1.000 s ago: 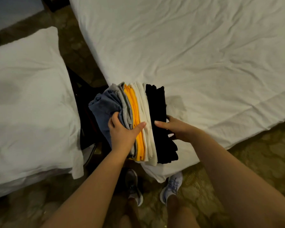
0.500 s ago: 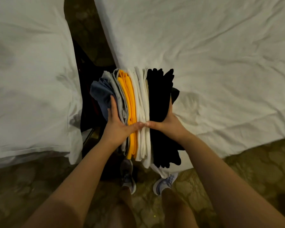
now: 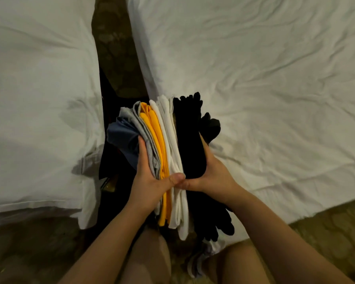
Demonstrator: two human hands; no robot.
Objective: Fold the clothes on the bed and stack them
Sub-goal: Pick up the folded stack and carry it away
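1. Head view, progress: the folding looks finished. The garments are gathered into one stack of folded clothes (image 3: 168,140), turned on edge and held over the near corner of the bed (image 3: 264,99). No loose garment shows on the sheet in view.
2. Head view, hands: the left hand (image 3: 150,181) lies with straight fingers along the blue-grey side of the stack and its thumb across the folded edges. The right hand (image 3: 215,177) presses the black side in the same flat way. The two thumbs touch over the white layers, so the stack is squeezed between the palms.
3. Head view, what is left: probably only to square the edges and lay the stack flat. I cannot tell whether it rests on the bed or is lifted clear.
4. Head view, count: one stack in five colour bands, namely one blue garment (image 3: 121,138), one grey garment (image 3: 146,136), one yellow garment (image 3: 154,128), white layers (image 3: 168,124) and black layers (image 3: 188,130). How many pieces the white and black bands hold cannot be told.
5. Head view, surroundings: one bed, one white pillow (image 3: 39,119) to the left, two hands.
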